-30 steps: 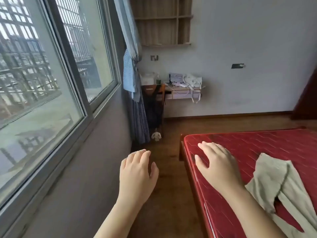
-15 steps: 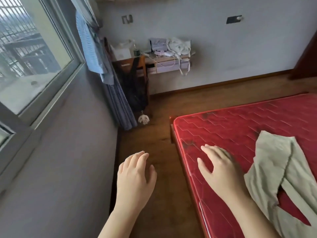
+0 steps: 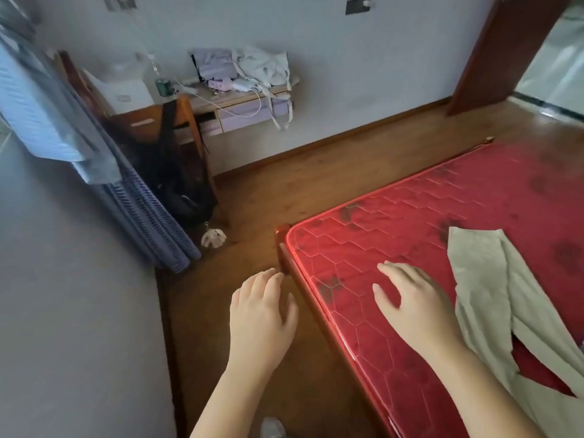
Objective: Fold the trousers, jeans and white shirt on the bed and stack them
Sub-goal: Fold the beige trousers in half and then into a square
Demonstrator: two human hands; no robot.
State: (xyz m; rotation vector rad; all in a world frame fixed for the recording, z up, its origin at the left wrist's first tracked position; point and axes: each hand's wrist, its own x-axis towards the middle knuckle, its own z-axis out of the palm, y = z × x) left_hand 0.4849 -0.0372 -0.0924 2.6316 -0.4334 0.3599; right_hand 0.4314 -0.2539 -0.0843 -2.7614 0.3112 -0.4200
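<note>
Reaching forward with fingers spread loosely and gripping nothing, a person's right hand [image 3: 414, 308] hovers over the red mattress [image 3: 395, 216], just beside pale beige trousers [image 3: 486, 286] lying unfolded on the bed. The left hand [image 3: 262, 314], equally relaxed and empty, hangs above the wooden floor [image 3: 268, 191] near the bed frame [image 3: 282, 245] corner.

The mattress [image 3: 410, 248] has a glossy red cover, smooth like plastic film over quilted stitching, with dark blotches. The bed frame [image 3: 282, 245] at its near left corner is reddish varnished wood. The trousers [image 3: 483, 279] toward the mattress's right edge are matt beige cloth, creased. The floor [image 3: 252, 197] is brown wood with a soft sheen.
</note>
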